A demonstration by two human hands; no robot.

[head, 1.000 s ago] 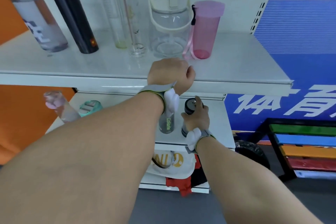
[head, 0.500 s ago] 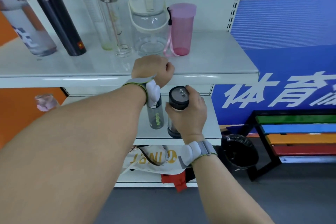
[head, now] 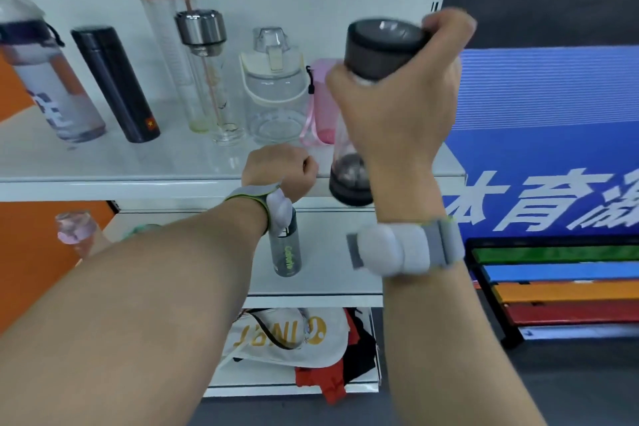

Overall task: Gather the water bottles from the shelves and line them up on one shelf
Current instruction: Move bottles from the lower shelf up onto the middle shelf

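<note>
1. Top shelf (head: 103, 166) already holds the lineup: a frosted bottle at the far left, a black flask (head: 116, 85), two tall clear ones, a clear jug (head: 273, 90) and a pink bottle (head: 321, 104) at the right end. There's bare shelf right of the pink one.
2. Right hand (head: 397, 107) is wrapped tight around the dark-capped bottle (head: 373, 107), holding it up in front of the top shelf, tilted a bit. Half a second ago that bottle was down at the middle shelf (head: 328, 273), so it's been lifted clear and is on its way up.
3. Left hand (head: 280, 171) is curled into a fist, holding nothing, still parked on the top shelf's front edge.
4. So probably next stop is that gap beside the pink bottle.
5. Still left below: a grey bottle (head: 287, 249) on the middle shelf, plus a pinkish-lidded one (head: 74, 230) peeking out behind the left arm.
</note>
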